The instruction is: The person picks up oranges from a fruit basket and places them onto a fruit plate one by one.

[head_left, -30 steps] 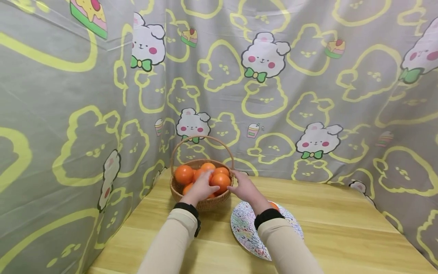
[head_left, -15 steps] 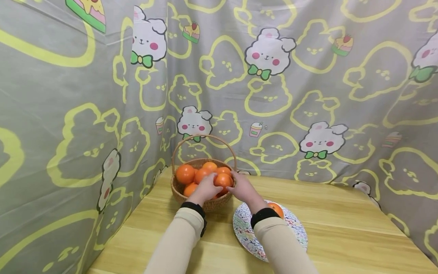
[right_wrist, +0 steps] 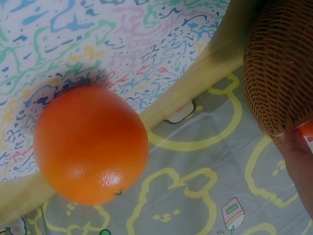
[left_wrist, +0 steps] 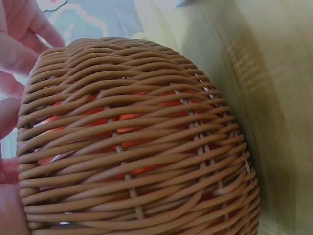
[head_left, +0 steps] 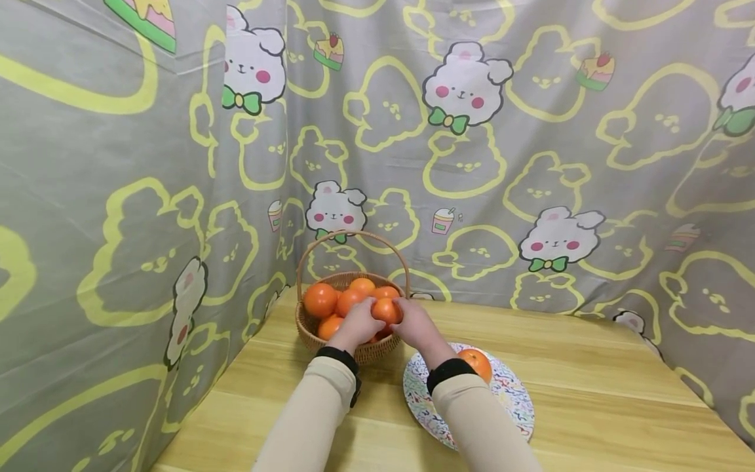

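A wicker basket (head_left: 367, 354) holds several oranges (head_left: 320, 300). Over its front right part, my left hand (head_left: 358, 324) and right hand (head_left: 416, 325) grip one orange (head_left: 386, 311) from both sides, thumbs at its near side. In the left wrist view, the woven basket wall (left_wrist: 132, 147) fills the middle, with fingers of the left hand (left_wrist: 19, 54) along its rim; the oranges show only through gaps. From the right wrist, part of the right hand (right_wrist: 301, 164) appears at the basket rim (right_wrist: 279, 132). The far fingers are partly hidden behind the gripped orange.
Right of the basket, a round plate (head_left: 512, 400) with colourful squiggles carries another orange (head_left: 475, 364), partly below my right forearm. The basket's tall arched handle (head_left: 354, 233) rises behind the hands. Patterned curtains (head_left: 377, 144) border the wooden table (head_left: 590, 387) at back and left.
Both hands have drawn in closer around the front right orange, which now sits a little higher between them. More of the orange on the plate shows as the right forearm shifts left.
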The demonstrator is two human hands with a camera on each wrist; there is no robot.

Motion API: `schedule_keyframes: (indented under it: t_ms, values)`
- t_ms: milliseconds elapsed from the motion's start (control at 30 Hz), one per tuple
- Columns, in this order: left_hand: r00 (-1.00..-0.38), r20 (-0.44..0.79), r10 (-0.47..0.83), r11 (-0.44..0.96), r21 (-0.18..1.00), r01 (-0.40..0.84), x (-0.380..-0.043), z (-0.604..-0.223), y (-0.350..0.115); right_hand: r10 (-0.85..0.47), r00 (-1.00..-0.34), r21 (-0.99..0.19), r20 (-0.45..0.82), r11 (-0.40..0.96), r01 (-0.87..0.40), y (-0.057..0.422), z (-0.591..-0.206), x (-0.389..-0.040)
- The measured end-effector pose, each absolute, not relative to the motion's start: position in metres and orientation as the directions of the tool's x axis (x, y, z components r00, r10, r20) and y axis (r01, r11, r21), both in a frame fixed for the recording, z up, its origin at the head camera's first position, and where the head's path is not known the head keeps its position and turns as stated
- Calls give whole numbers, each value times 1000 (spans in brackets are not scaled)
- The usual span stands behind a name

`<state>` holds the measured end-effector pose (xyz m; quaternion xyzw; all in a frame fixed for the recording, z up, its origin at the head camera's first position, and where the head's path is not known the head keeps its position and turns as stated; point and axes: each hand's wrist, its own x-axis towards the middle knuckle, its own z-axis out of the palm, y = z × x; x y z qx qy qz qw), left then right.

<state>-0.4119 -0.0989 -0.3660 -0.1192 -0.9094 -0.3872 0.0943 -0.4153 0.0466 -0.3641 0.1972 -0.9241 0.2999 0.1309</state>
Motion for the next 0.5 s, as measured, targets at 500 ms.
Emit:
schedule_keyframes:
  t_ms: [500]
  values:
    - [-972,210,104,655,721,225,-409,-363,-95,-183,-911,-581,370,720,-380,39,-365,-413]
